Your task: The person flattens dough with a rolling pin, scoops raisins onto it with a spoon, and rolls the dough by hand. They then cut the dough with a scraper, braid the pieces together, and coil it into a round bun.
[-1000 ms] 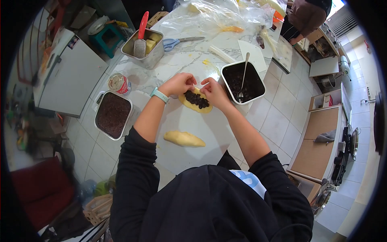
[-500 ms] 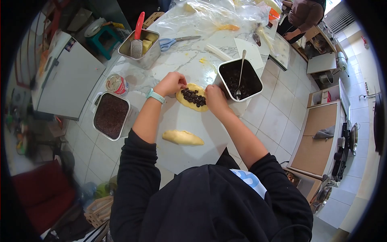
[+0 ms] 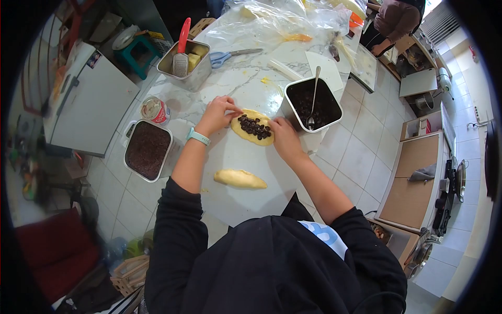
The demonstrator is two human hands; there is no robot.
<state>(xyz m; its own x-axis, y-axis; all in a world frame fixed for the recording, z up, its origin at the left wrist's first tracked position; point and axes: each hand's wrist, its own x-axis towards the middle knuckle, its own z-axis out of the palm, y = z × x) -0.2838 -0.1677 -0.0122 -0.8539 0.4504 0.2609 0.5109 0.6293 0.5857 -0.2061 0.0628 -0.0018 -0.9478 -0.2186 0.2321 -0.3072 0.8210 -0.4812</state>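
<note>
A flat oval of yellow dough [image 3: 241, 134] lies on the marble table, with dark chocolate-like pieces [image 3: 254, 127] along its middle. My left hand [image 3: 219, 114], below a mint watch, pinches the dough's left edge between thumb and fingers. At the right edge, my right hand [image 3: 285, 137] grips the dough with its fingertips. Nearer to me lies a closed, filled-looking dough roll [image 3: 240, 179]. A metal tin of dark pieces [image 3: 340, 116], with a spoon [image 3: 315, 94] standing in it, is just right of my right hand.
On the left are a tin of dark brown filling [image 3: 148, 150], a red-lidded jar [image 3: 155, 110] and a tin with a red-handled grater [image 3: 180, 64]. Blue scissors [image 3: 219, 58] and plastic sheets [image 3: 261, 26] lie farther back. Another person [image 3: 392, 23] stands at the upper right.
The fingers of my left hand have spread a little at the dough's edge. The whole view has shifted slightly; the dough and the roll lie as before.
</note>
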